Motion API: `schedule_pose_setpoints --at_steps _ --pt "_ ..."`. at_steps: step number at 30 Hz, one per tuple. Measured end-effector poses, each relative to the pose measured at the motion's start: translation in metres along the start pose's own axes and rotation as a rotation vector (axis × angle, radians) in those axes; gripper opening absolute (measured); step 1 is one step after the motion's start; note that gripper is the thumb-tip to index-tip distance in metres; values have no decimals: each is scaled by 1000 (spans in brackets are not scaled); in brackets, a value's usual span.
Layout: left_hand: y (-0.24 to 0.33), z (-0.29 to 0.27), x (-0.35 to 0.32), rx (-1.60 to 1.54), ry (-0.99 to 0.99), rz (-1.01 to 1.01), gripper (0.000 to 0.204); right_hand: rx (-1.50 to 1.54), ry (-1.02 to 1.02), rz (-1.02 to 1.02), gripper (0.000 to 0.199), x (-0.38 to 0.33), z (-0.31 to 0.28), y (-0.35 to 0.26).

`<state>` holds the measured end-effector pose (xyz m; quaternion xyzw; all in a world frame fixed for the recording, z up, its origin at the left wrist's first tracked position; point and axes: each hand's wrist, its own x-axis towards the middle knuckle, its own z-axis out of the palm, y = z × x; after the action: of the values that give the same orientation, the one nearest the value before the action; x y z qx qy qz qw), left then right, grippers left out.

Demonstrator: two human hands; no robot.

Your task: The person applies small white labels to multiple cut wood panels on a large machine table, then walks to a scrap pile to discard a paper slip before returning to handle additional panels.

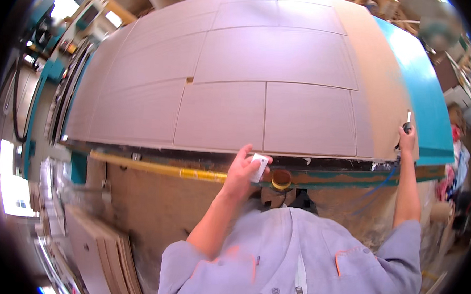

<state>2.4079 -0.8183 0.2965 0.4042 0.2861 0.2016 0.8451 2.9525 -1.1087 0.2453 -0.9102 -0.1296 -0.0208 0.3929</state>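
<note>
While the left hand (240, 171) sits at the lower centre of the frame, its fingers (244, 150) curl around a small white flat piece (259, 166), holding it against the near edge of the tabletop (387, 91). Just to the right of that piece, a round brass-coloured fitting (281, 179) hangs under the edge. At the right of the frame, the right hand (407, 139) reaches up with the arm stretched, its fingers closed around a small dark tool (407, 125) with a pale tip, resting on the brown surface beside a turquoise panel (417, 76). Large grey cut boards (223, 82) cover the tabletop, fitted edge to edge with thin seams. A yellow bar (160, 168) runs below the near edge at centre left. Stacked boards (102, 252) lean at lower left.
</note>
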Motion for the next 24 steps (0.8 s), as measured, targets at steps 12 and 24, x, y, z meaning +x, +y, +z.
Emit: schedule_pose_setpoints --at_steps 12,24 --pt "4 139 -25 626 368 467 52 816 -1255 -770 25 -226 60 -259" --pt "-16 162 -31 436 297 670 74 1001 -1263 -531 12 -228 55 -231"
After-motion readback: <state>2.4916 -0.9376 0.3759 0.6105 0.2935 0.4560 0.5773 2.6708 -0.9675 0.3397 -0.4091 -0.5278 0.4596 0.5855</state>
